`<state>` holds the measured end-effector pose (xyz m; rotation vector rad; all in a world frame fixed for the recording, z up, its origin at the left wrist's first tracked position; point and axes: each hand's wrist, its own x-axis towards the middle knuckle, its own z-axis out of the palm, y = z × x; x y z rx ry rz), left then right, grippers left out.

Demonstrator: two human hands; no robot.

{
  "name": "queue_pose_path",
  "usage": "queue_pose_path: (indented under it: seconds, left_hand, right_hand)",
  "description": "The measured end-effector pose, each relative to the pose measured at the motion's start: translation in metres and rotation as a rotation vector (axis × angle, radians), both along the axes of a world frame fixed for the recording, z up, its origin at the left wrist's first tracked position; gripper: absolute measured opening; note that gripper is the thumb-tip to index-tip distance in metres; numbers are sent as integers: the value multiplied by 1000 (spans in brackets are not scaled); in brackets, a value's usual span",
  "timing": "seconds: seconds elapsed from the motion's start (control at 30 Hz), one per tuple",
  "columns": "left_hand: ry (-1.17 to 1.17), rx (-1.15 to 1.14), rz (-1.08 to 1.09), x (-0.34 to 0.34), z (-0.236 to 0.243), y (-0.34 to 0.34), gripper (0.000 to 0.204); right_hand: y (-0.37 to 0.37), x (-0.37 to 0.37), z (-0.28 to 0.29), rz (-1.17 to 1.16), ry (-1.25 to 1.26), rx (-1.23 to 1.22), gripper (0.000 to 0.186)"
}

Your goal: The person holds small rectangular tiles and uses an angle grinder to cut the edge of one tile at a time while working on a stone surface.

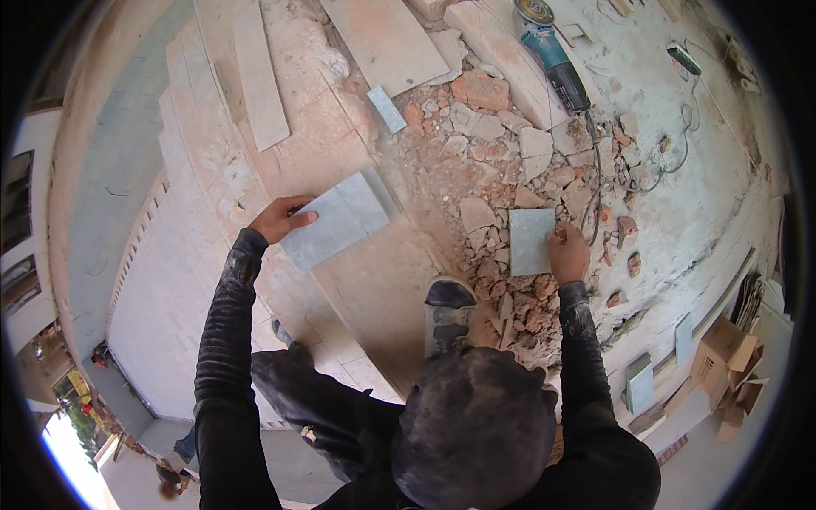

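My left hand (pixel 280 221) grips the left edge of a grey rectangular tile (pixel 336 223), thumb on top and fingers underneath. A line crosses this tile near its right end; I cannot tell if it is a joint between two pieces. The tile is over a pale ledge. To the right, my right hand (pixel 568 253) pinches the right edge of a squarish grey tile (pixel 530 242) above broken rubble (pixel 518 297). Ahead, a small grey tile strip (pixel 387 109) lies at the rubble's edge.
An angle grinder (pixel 552 64) with a cord rests on a slab at the far right. Long tile boards (pixel 391 38) lie ahead. A power strip (pixel 682 58), stacked tiles (pixel 639 382) and open cardboard boxes (pixel 722 365) are to the right. My shoe (pixel 449 314) stands beside the rubble.
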<state>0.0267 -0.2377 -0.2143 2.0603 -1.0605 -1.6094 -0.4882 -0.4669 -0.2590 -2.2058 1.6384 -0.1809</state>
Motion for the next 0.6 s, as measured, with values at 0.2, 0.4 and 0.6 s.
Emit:
queue_pose_path:
  seconds: [0.2,0.4,0.6]
  left_hand:
    - [35,-28,67,-12,0,-3,54]
    - [170,19,182,-35,-4,19,53]
    - [255,23,251,-88,5,44,49]
  right_hand:
    - [30,156,1,237,-683,534,25]
    - [52,272,-1,395,-667,582,34]
    - [82,230,15,392,-499,565,43]
